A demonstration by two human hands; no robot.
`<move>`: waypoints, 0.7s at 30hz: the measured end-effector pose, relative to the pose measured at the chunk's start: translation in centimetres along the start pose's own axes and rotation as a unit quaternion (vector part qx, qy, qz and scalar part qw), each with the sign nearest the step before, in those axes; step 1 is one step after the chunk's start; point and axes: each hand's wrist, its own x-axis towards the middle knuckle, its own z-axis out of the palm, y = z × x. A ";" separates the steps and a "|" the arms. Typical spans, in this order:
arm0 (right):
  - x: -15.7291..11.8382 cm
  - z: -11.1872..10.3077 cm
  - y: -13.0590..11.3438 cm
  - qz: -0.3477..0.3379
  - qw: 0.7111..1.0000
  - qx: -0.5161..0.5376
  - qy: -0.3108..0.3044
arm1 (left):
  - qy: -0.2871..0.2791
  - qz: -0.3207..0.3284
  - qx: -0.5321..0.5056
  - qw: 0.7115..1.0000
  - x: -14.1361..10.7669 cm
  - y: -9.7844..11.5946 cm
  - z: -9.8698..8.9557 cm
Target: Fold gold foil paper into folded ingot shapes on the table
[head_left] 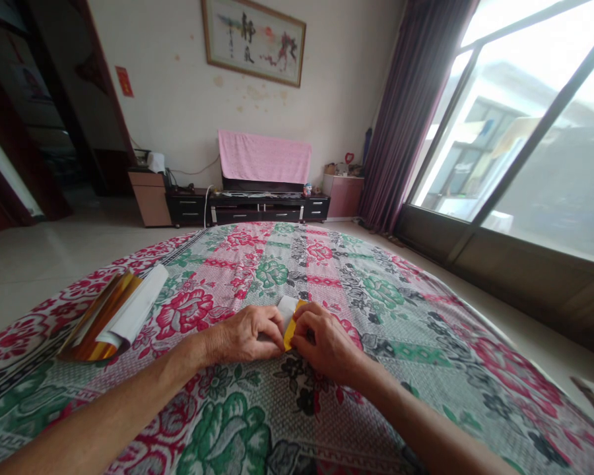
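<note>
A small piece of gold foil paper (290, 328) with a white side is pinched between my two hands, just above the flowered tablecloth (272, 270). My left hand (255, 332) grips its left edge, thumb and fingers pressed together. On the other side, my right hand (321, 335) is closed on the gold part with curled fingers. The white part of the paper shows beyond the fingertips; its lower part is partly hidden by my fingers. To the left lies a loose stack of curled gold and white paper sheets (111, 316), apart from both hands.
The cloth covers a round table whose edge curves around on both sides. Beyond it stand a low black cabinet (257, 210) and a screen under a pink cloth (264, 155). A purple curtain (410, 99) hangs by the window at right.
</note>
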 end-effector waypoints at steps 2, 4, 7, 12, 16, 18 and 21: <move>-0.1 -0.1 -0.1 -0.011 1.000 0.005 0.002 | 0.001 0.000 -0.002 1.000 0.0 0.0 0.0; -0.2 -0.1 -0.1 -0.026 1.000 0.014 -0.003 | 0.002 0.001 -0.004 1.000 0.0 0.0 0.0; -0.4 0.0 0.2 -0.045 0.999 0.023 -0.013 | 0.001 0.005 -0.007 1.000 0.1 0.0 0.0; -0.5 0.4 0.7 -0.045 0.999 0.016 -0.017 | -0.006 -0.006 0.000 1.000 0.0 0.0 -0.1; -0.4 0.5 0.8 -0.043 0.999 0.014 -0.007 | -0.016 -0.015 0.014 1.000 -0.1 0.2 -0.4; -0.4 0.5 0.8 -0.042 0.999 0.017 -0.003 | -0.026 -0.026 0.024 0.999 -0.2 0.5 -0.7; -0.4 0.5 0.7 -0.040 0.999 0.020 -0.002 | -0.046 -0.047 0.036 0.997 -0.2 0.8 -1.3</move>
